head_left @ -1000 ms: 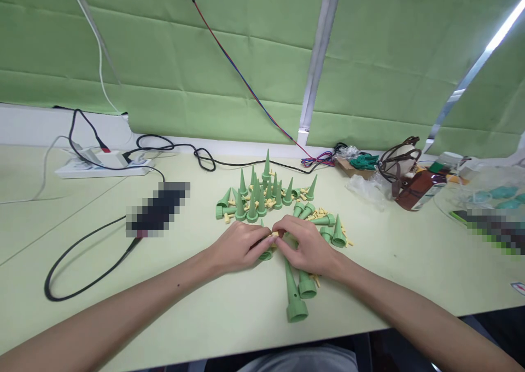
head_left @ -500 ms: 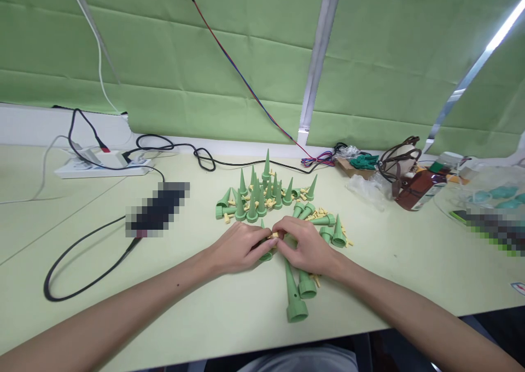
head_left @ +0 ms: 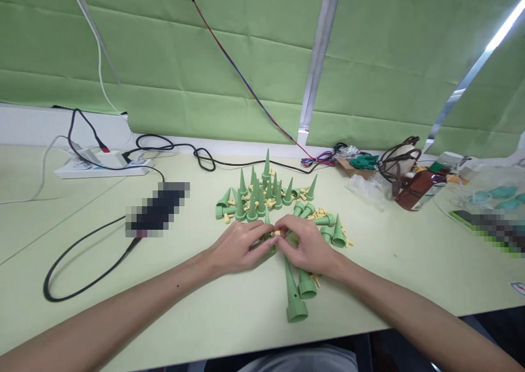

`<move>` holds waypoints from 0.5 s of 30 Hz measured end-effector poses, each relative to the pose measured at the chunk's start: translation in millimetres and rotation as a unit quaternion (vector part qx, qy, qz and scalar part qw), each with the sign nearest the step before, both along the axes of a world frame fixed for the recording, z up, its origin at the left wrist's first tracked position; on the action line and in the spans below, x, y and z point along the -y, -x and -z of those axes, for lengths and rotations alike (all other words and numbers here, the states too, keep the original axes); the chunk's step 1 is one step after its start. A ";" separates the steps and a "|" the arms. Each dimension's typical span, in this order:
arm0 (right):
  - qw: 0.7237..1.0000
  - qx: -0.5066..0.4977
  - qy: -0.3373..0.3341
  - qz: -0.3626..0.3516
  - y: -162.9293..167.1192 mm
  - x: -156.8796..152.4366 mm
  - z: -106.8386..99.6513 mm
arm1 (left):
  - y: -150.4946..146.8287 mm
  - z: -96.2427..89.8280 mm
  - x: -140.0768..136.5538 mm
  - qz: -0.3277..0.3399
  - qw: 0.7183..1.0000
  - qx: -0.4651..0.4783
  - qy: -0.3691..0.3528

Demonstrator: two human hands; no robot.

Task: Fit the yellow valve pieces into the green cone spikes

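My left hand [head_left: 240, 246] is closed on a green plastic watering spike [head_left: 267, 216], whose pointed tip sticks up past the fingers. At the fingertips of my right hand [head_left: 305, 244], a small yellow valve peg [head_left: 278, 233] is pinched against the spike's side. Fingers hide most of the join, so how deep the peg sits is unclear. Beyond the hands stands a cluster of upright green spikes [head_left: 261, 201] with yellow pegs. Loose spikes lie beside my right hand, one long green spike [head_left: 296, 306] pointing away from me below it.
Several loose yellow pegs [head_left: 322, 214] are scattered at the right of the cluster. A blurred dark phone [head_left: 158, 210] on a cable lies left, near a white power strip [head_left: 104, 167]. A brown bottle [head_left: 422, 189] and plastic bags occupy the right back.
The held spike has shifted slightly between the fingers, and its tip now shows higher above my left hand. Both hands stay nearly in place; the surrounding spikes have not moved.
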State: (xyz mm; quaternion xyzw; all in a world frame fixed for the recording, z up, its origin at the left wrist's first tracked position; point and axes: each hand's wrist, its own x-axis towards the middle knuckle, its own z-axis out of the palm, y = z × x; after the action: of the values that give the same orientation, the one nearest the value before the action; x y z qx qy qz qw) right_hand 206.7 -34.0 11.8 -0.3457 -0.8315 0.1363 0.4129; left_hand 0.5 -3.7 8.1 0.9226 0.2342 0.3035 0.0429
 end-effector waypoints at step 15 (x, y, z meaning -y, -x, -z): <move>0.997 -0.052 -0.010 0.058 2.6 2.1 -6.4 | 0.1 8.8 -3.0 -0.051 0.996 0.050 -0.051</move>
State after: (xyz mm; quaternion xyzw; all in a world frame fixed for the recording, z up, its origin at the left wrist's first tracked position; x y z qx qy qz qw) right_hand 204.1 -36.0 18.2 -0.3812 -0.7888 0.1218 0.4666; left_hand 0.5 -0.7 -0.6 0.8942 0.2627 0.3623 -0.0086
